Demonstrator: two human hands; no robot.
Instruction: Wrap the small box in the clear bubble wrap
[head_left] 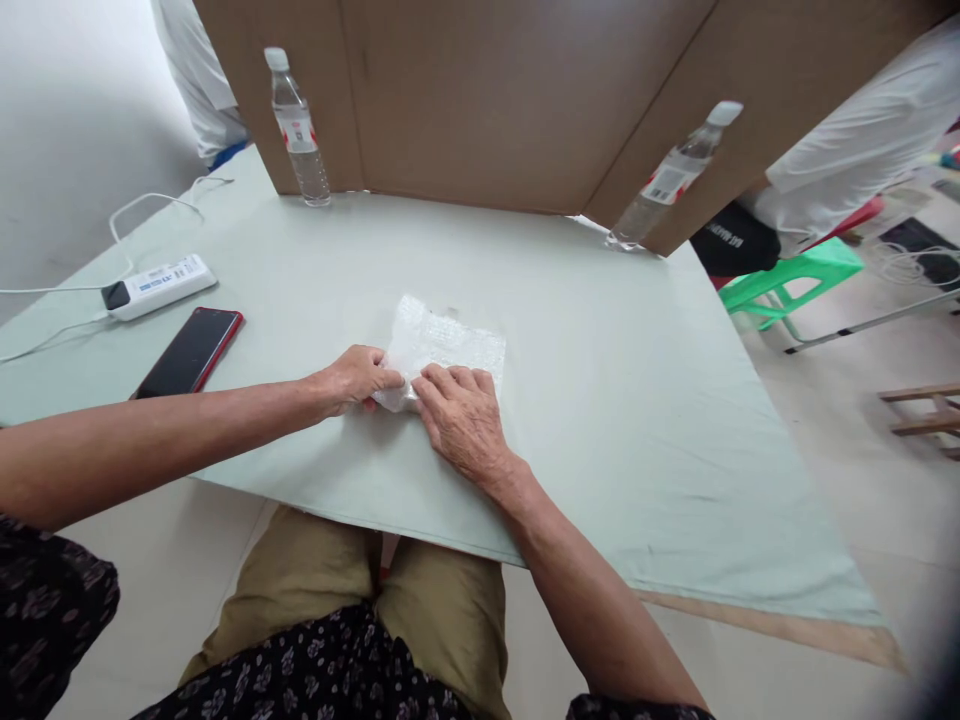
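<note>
Apparently, my left hand [354, 380] pinches the bubble wrap [459, 342]; my right hand [466, 425] presses over it, grip unclear to me. Uneven pulling could tear it.

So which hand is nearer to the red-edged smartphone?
The left. The left hand grips the bubble wrap at its left side, to the right of the smartphone; the right hand rests on the wrap, farther right.
</note>
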